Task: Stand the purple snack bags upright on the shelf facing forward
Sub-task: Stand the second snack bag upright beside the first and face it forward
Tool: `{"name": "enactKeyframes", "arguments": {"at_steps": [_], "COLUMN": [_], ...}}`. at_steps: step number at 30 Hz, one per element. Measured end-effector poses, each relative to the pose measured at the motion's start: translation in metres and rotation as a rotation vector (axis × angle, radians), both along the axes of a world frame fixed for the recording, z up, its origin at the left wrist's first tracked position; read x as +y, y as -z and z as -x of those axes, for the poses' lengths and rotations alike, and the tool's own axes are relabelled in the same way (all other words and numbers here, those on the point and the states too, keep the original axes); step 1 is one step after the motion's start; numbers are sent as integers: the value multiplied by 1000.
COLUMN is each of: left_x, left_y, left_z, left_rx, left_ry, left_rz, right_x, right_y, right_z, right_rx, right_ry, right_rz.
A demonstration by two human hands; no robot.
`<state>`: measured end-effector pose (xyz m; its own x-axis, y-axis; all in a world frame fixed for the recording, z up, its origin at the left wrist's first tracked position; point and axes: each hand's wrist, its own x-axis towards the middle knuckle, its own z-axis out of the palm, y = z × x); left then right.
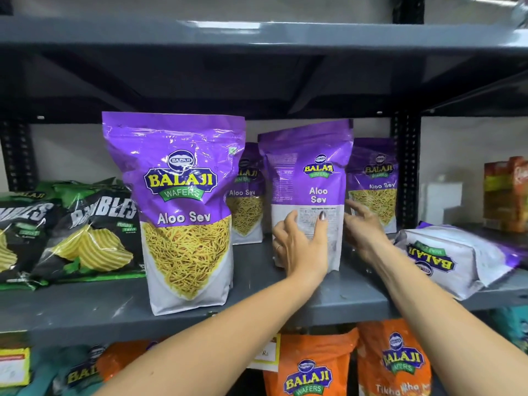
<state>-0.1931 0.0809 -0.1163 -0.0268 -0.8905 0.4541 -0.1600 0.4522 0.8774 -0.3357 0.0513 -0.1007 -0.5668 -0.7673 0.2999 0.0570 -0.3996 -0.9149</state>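
- Status of the shelf (85, 307): one large purple bag (183, 212) stands upright at the near left, front panel toward you. This one looks finished.
- Two more purple bags stand upright at the far side of the shelf, fronts forward: one (247, 195) partly hidden between the large bag and the middle bag, one (373, 184) at the far right behind your right hand. Both appear done.
- The middle bag (307, 192) stands upright between your hands, but its printed back panel and small text face you. Judge it as standing but not yet facing forward; it likely needs turning.
- Your left hand (300, 244) lies against the lower front of the middle bag, fingers spread wide and pressed to it, thumb on its left edge, steadying rather than closing round it.
- Your right hand (361, 224) is at the bag's right edge, fingers open and loosely curved. Whether they touch the bag cannot be told.
- One purple bag (454, 261) lies flat on its side at the near right of the shelf, logo upside down to you. It is not yet stood up.
- Remaining work, by this estimate: turn the middle bag, then raise the lying bag.
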Motion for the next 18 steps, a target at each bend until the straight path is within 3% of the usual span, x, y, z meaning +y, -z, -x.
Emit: {"name": "enactKeyframes", "arguments": {"at_steps": [5, 11, 15, 18], "left_x": [-18, -33, -40, -45], "left_y": [-21, -32, -30, -30], "left_z": [-7, -18, -26, -31], "left_rx": [114, 203, 216, 235], "left_ry": [156, 134, 123, 104], "left_rz": [-133, -161, -156, -149], "right_x": [6, 6, 11, 6], "right_y": [4, -1, -10, -9], "right_z": [-9, -19, -22, -13], "right_rx": [149, 281, 45, -29], "right_ry": [-18, -163, -405, -348], "right_rz": [-1, -73, -74, -26]}}
